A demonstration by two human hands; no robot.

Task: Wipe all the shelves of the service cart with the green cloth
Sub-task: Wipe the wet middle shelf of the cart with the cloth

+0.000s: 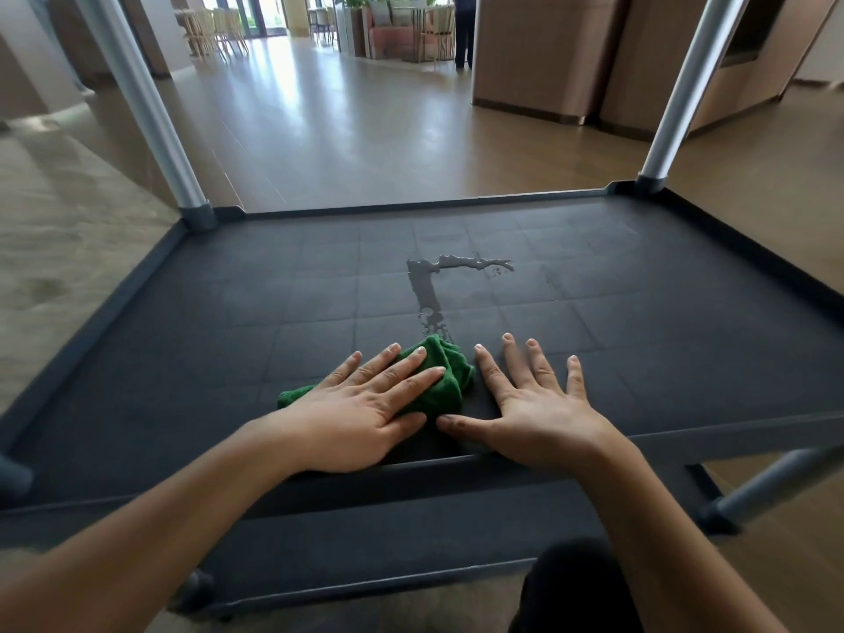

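Left hand (365,413) pressing flat on the green cloth (438,381) on the wet dark shelf (228,312); right hand (539,413) spread flat beside it, apparently resting on the shelf.

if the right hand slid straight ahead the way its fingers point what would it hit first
The right hand lies flat on the dark shelf. Straight ahead is bare shelf, then probably the puddle of water, well before the far rim.
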